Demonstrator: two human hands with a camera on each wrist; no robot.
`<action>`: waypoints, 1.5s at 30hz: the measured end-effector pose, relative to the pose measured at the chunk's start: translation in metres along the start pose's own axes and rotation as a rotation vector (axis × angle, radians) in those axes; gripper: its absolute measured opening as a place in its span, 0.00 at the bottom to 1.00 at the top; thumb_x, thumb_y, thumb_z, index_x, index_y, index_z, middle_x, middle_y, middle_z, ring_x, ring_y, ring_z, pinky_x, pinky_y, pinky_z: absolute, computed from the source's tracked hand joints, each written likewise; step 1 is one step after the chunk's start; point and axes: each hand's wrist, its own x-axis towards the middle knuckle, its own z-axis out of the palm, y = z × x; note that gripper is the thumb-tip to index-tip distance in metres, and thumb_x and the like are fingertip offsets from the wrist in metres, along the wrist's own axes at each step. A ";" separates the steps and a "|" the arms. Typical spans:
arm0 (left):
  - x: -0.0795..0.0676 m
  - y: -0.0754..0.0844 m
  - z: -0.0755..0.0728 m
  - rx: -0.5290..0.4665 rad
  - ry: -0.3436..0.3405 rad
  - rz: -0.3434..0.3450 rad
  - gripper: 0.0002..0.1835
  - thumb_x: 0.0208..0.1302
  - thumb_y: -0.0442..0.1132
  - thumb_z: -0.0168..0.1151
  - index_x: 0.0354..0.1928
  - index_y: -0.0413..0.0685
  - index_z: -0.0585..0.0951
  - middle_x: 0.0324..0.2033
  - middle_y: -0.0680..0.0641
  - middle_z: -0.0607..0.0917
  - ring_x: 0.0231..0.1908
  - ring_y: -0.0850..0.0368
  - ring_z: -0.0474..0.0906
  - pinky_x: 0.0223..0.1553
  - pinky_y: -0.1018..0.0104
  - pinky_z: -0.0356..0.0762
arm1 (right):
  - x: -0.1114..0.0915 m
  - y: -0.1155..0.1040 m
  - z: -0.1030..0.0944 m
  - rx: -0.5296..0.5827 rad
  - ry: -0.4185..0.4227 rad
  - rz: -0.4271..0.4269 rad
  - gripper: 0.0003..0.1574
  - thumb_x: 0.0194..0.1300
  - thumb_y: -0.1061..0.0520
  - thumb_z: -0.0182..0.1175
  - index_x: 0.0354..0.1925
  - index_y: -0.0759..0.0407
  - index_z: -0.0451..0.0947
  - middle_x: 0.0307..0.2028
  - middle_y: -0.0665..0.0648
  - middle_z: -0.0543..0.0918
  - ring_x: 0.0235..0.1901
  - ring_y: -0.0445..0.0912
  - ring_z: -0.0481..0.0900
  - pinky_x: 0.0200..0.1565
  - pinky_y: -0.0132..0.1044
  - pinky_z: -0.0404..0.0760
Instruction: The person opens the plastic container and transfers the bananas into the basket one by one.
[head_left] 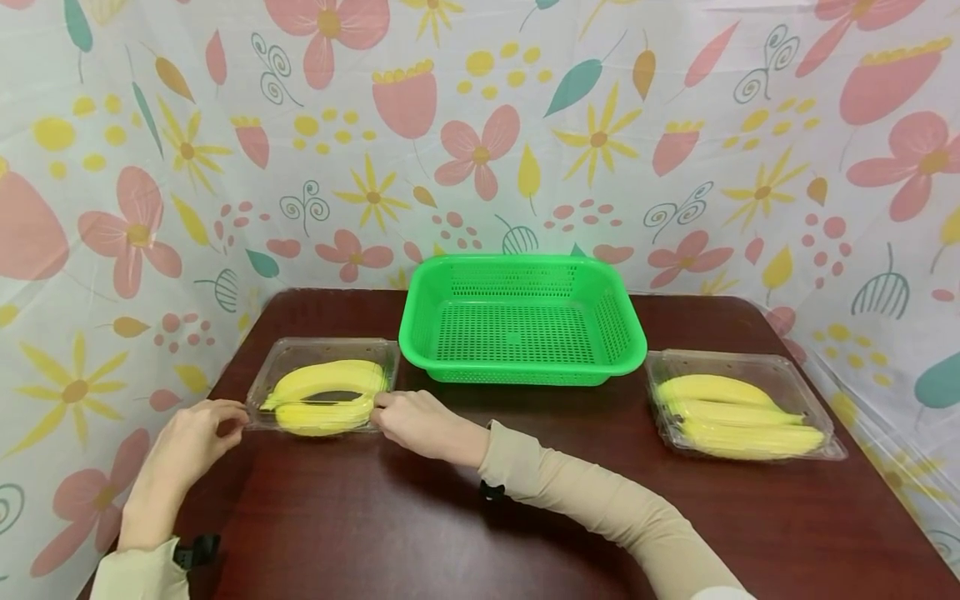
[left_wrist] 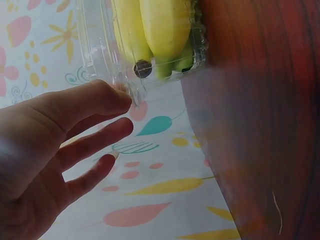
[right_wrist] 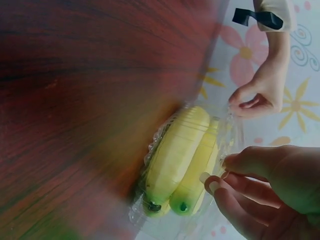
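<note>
On the left of the table stands a clear plastic clamshell box (head_left: 262, 371) with yellow bananas (head_left: 330, 379) inside. My left hand (head_left: 197, 437) pinches its near left corner; the left wrist view has the fingertips (left_wrist: 122, 102) right at the rim, other fingers spread below. At the near right corner, my right hand (head_left: 431, 427) pinches the rim between thumb and fingers, as the right wrist view shows. The banana ends (right_wrist: 182, 206) there are green with dark tips. In the head view the box appears level, its lid lying over the bananas.
A green perforated plastic basket (head_left: 521, 371) stands at the table's back middle. To the right is another clear clamshell box (head_left: 795, 392) of bananas (head_left: 738, 417). A flower-printed curtain (head_left: 480, 125) surrounds the dark wooden table (head_left: 360, 517) at the back and sides.
</note>
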 end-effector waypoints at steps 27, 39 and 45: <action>-0.001 -0.003 0.005 -0.052 0.139 -0.003 0.17 0.29 0.19 0.75 0.21 0.46 0.81 0.29 0.43 0.87 0.28 0.45 0.82 0.27 0.76 0.74 | 0.000 0.008 0.014 -0.029 0.216 -0.137 0.06 0.67 0.60 0.53 0.34 0.56 0.76 0.32 0.50 0.76 0.26 0.38 0.77 0.31 0.25 0.77; 0.008 -0.003 -0.004 -0.063 0.213 0.012 0.18 0.29 0.19 0.75 0.23 0.43 0.81 0.28 0.42 0.87 0.28 0.45 0.80 0.28 0.75 0.71 | 0.001 0.016 0.000 0.119 0.285 -0.079 0.04 0.68 0.61 0.55 0.36 0.57 0.77 0.33 0.50 0.76 0.28 0.37 0.75 0.32 0.22 0.73; 0.014 -0.003 -0.009 -0.081 0.288 0.031 0.16 0.34 0.19 0.74 0.23 0.43 0.80 0.27 0.42 0.87 0.27 0.55 0.79 0.31 0.85 0.67 | 0.002 0.021 -0.006 0.225 0.327 -0.070 0.04 0.67 0.62 0.57 0.38 0.58 0.80 0.35 0.51 0.78 0.31 0.38 0.77 0.36 0.22 0.74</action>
